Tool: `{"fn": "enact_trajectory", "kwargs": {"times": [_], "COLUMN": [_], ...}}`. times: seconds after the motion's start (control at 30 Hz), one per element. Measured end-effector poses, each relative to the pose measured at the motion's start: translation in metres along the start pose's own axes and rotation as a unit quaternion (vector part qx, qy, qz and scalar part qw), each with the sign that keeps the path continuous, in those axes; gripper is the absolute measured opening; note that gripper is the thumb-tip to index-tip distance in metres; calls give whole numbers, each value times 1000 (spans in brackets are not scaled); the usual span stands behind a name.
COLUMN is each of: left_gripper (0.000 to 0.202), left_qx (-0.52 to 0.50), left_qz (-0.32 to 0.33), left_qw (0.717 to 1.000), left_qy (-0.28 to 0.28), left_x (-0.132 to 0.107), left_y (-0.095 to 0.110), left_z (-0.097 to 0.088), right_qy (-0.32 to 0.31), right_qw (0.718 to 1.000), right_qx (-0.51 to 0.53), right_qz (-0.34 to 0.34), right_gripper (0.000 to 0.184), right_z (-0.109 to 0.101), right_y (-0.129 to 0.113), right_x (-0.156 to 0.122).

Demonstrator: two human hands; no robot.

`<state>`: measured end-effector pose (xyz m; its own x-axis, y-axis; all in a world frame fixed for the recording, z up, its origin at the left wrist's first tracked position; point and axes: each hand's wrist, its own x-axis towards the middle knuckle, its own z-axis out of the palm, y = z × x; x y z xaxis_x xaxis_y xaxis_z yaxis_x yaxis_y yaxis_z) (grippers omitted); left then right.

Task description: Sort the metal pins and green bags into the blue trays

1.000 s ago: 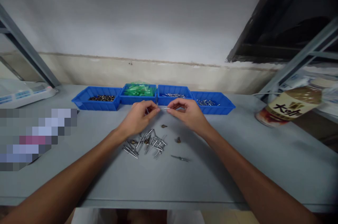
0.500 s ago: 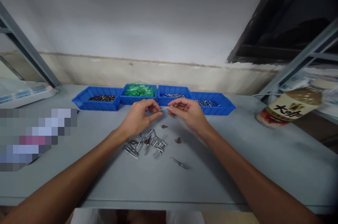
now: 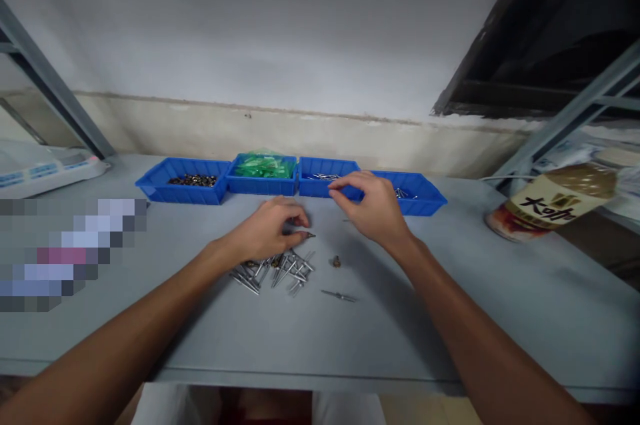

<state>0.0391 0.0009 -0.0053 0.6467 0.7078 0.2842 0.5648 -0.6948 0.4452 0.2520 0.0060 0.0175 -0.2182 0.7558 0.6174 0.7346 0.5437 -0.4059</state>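
Observation:
My left hand [image 3: 270, 230] rests on the grey table [image 3: 450, 318], with thumb and forefinger pinched on a small brass piece [image 3: 311, 235]. Just below it lies a pile of several metal pins [image 3: 277, 271]. My right hand [image 3: 375, 206] hovers over the front edge of the third blue bin [image 3: 313, 188], which holds metal pins. Its fingers are curled into a pinch, and I cannot make out what they hold, if anything. A second brass piece [image 3: 337, 262] and a single pin [image 3: 340, 295] lie loose on the table between my arms.
Four blue bins stand in a row at the back: brass parts [image 3: 185, 186], green pieces [image 3: 263, 170], and two with pins, the far one [image 3: 423, 197]. A tipped drink bottle [image 3: 550, 201] lies at the right. A white scale [image 3: 45, 168] sits at the left beside a metal shelf post [image 3: 55, 101].
My hands have parted from the thin pin they held together. The left dropped to the brass piece on the table. The right moved up and back to the third bin.

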Motion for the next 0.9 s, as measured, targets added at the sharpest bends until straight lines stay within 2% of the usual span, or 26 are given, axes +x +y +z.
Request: {"fn": "enact_trajectory", "kwargs": {"times": [0.1, 0.17, 0.3, 0.37, 0.47, 0.57, 0.67, 0.73, 0.8, 0.87, 0.9], "left_gripper": [15, 17, 15, 13, 12, 9, 8, 7, 7, 6, 5], "left_qx": [12, 19, 31, 32, 30, 30, 28, 27, 26, 25, 25], "left_qz": [-2, -9, -8, -4, -5, -7, -6, -1, 5, 8, 9], "left_qw": [1000, 999, 999, 999, 999, 999, 999, 999, 999, 1000, 1000], "left_qy": [-24, -33, -37, -38, -31, -23, -23, -23, -21, -16, -14], "left_x": [-1, -1, 0, 0, 0, 0, 0, 0, 0, 1, 1], "left_y": [1, 1, 0, 0, 1, 2, 2, 2, 3, 3, 2], "left_z": [0, 1, 2, 2, 2, 1, 0, 0, 0, 0, 0], "right_qy": [-58, -142, -360, -406, -423, -418, -403, -371, -282, -122, -30], "right_qw": [998, 989, 926, 905, 897, 899, 907, 923, 955, 987, 993], "right_qx": [5, -22, -33, -16, 5, 29, 22, 16, 37, 79, 95], "right_qz": [-4, 33, 108, 128, 126, 131, 123, 103, 83, 71, 71], "right_gripper": [13, 15, 18, 19, 11, 2, 9, 11, 8, 6, 10], "right_z": [-13, -24, -42, -43, -36, -27, -24, -23, -21, -18, -16], "right_y": [-4, 0, 13, 14, 8, 3, 2, 2, 0, -1, 0], "right_x": [2, 1, -5, -8, -12, -13, -13, -11, -8, -2, 2]}}
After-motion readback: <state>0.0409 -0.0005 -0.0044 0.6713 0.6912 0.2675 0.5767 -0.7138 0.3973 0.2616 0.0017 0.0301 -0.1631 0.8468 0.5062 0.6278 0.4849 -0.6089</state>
